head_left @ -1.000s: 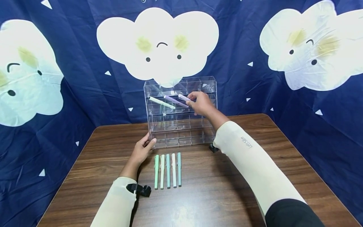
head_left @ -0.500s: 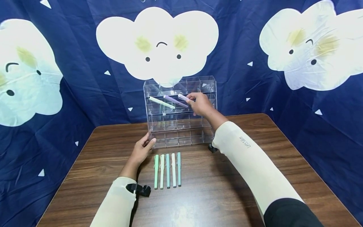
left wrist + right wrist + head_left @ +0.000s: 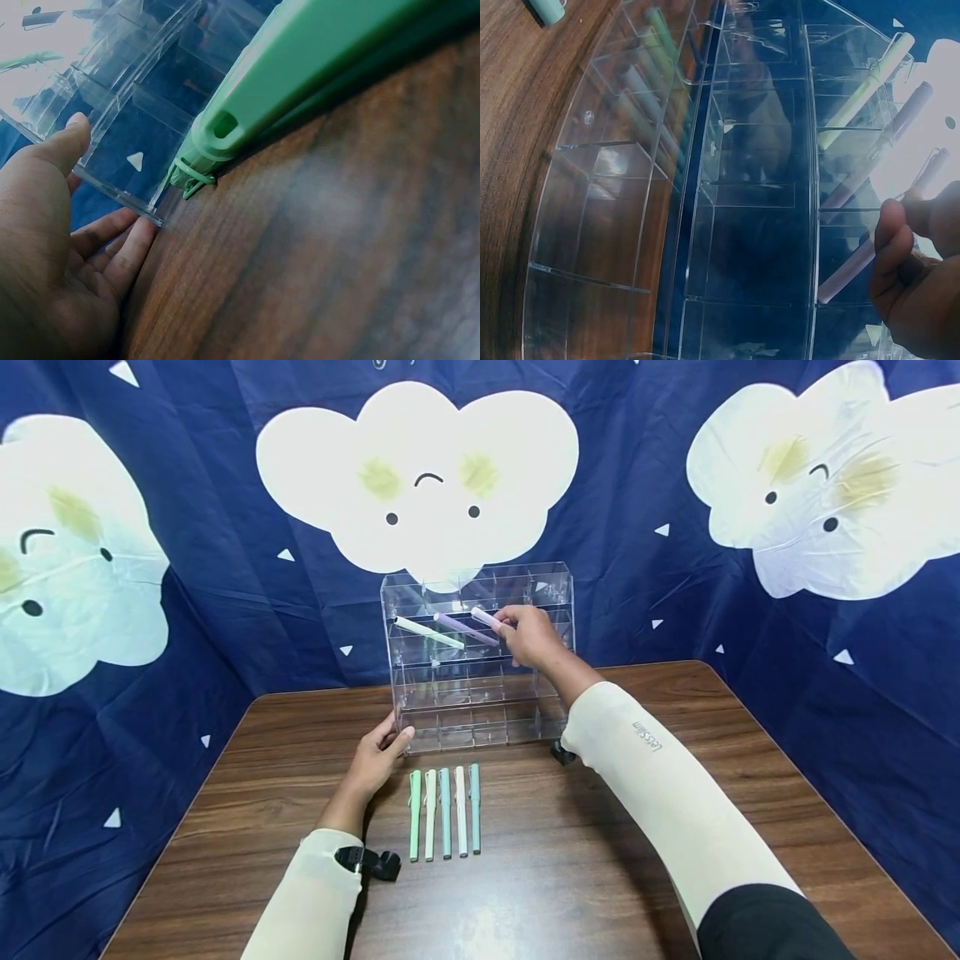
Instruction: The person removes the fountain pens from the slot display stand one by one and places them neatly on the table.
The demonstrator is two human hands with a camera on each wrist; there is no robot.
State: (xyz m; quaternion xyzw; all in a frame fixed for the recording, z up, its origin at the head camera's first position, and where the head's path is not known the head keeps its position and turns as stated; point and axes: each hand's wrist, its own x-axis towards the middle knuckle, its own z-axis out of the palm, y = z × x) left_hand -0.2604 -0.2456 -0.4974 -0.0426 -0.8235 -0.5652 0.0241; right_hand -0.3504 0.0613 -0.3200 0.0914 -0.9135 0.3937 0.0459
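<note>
A clear acrylic display rack [image 3: 450, 693] with tiered compartments stands upright on the table. My left hand [image 3: 375, 760] holds its lower left corner, thumb in front and the other fingers at the side. Up at the second tier, my right hand [image 3: 534, 637] pinches a pale lilac pen [image 3: 483, 617]; in the right wrist view that pen [image 3: 847, 274] slants down into a compartment. To its left, a purple pen [image 3: 465, 628] and a pale green pen [image 3: 429, 632] lean in neighbouring compartments. A bright green pen [image 3: 300, 75] looms large in the left wrist view.
Several capped pens lie side by side before the rack, among them a white pen [image 3: 461, 810] and a teal pen [image 3: 475, 810]. The wooden table [image 3: 600, 860] ends at a dark blue cloth [image 3: 637, 585] with cloud shapes behind the rack.
</note>
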